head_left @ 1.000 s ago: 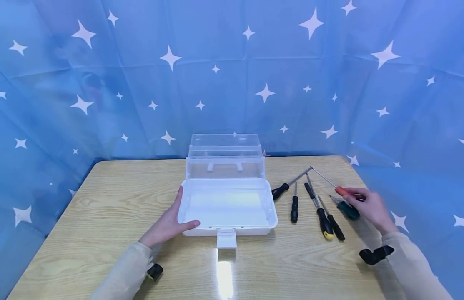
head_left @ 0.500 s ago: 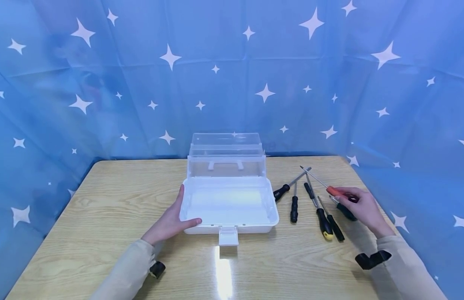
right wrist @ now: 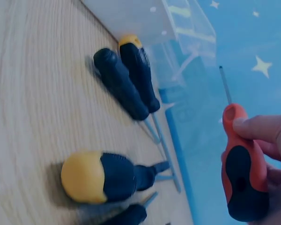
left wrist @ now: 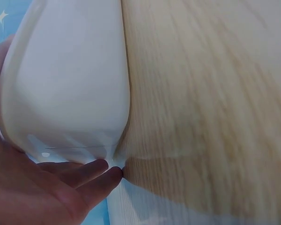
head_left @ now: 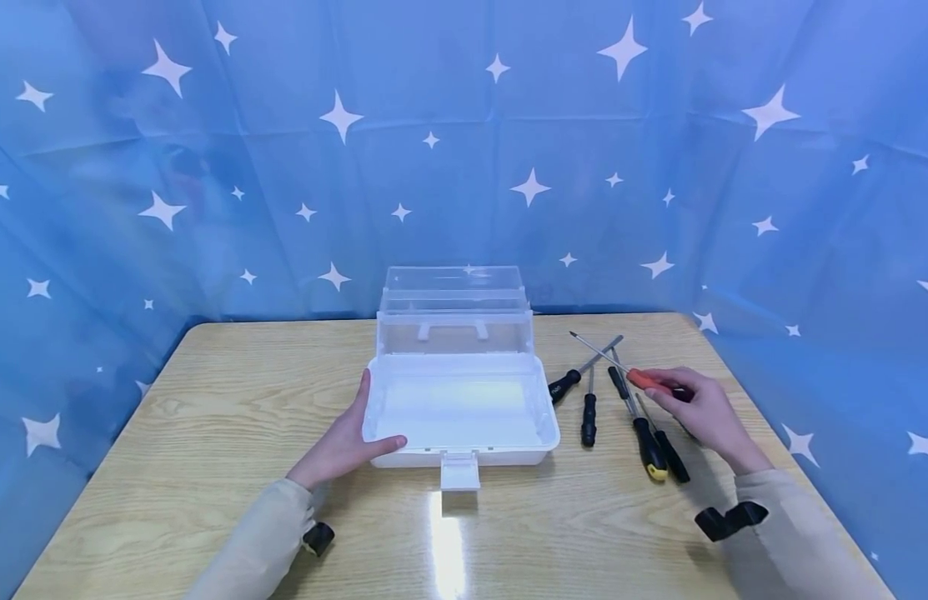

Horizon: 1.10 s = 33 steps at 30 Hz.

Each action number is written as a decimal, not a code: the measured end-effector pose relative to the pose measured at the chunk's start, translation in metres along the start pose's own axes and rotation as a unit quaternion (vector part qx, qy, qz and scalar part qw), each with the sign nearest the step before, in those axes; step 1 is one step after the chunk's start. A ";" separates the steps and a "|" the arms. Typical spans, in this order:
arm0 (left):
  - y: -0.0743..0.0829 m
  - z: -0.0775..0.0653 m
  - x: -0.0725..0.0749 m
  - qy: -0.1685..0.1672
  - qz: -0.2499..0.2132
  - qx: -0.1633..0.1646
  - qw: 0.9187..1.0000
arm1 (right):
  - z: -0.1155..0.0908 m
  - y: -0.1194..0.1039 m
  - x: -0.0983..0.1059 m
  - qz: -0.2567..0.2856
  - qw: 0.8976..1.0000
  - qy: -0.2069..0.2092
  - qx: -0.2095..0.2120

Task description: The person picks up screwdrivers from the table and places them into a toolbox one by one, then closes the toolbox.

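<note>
A white plastic toolbox (head_left: 464, 408) sits mid-table with its clear lid (head_left: 454, 333) raised at the back. My left hand (head_left: 343, 442) holds the box at its left side, thumb on the front rim; in the left wrist view the fingers (left wrist: 91, 180) lie along its outer wall. Over on the right, my right hand (head_left: 704, 408) grips an orange-and-black screwdriver (right wrist: 243, 164) by the handle, its shaft pointing up and left. The grip hides a dark-handled tool behind it almost wholly in the head view. Several screwdrivers lie below and left of that hand.
Beside the box's right wall are two black-handled screwdrivers (head_left: 563, 387). A yellow-ended screwdriver (head_left: 649, 450) and other dark ones lie farther right. The wooden table (head_left: 208, 400) reaches back to a blue starred curtain (head_left: 464, 208).
My right hand has moved left with the orange screwdriver, leaving the green-handled tool mostly covered. The box and left hand have shifted very slightly to the right.
</note>
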State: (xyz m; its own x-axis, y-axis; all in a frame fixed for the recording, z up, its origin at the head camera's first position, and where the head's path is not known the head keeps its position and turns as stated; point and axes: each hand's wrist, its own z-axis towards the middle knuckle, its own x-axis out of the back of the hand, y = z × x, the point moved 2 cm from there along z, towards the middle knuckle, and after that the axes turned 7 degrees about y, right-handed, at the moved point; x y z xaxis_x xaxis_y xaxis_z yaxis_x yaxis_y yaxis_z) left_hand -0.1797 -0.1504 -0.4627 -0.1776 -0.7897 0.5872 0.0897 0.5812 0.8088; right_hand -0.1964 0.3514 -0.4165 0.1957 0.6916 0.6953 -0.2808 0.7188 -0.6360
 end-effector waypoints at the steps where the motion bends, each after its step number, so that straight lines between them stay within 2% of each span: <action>1: 0.000 0.000 0.000 0.000 0.002 0.001 1.000 | 0.001 -0.002 -0.001 0.001 1.000 -0.002 0.001; 11: 0.001 0.000 -0.003 0.005 0.004 0.003 1.000 | 0.005 -0.022 -0.010 0.023 0.999 -0.017 0.017; 21: 0.004 -0.001 -0.004 0.001 0.003 -0.006 1.000 | 0.006 -0.043 -0.023 0.032 0.997 -0.023 0.068; 29: 0.005 0.001 -0.001 -0.009 0.007 -0.009 1.000 | 0.012 -0.049 -0.033 0.031 0.996 -0.035 0.081; 33: 0.006 0.002 0.001 -0.013 0.000 -0.014 1.000 | 0.014 -0.053 -0.038 0.029 0.996 -0.048 0.071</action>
State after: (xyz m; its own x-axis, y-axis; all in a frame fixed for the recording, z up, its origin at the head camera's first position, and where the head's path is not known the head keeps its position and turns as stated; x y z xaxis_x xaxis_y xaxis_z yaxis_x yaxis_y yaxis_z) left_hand -0.1816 -0.1478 -0.4574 -0.2034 -0.7841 0.5864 0.1169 0.5752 0.8096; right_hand -0.2019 0.2859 -0.4049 0.0876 0.7166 0.6920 -0.4194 0.6566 -0.6269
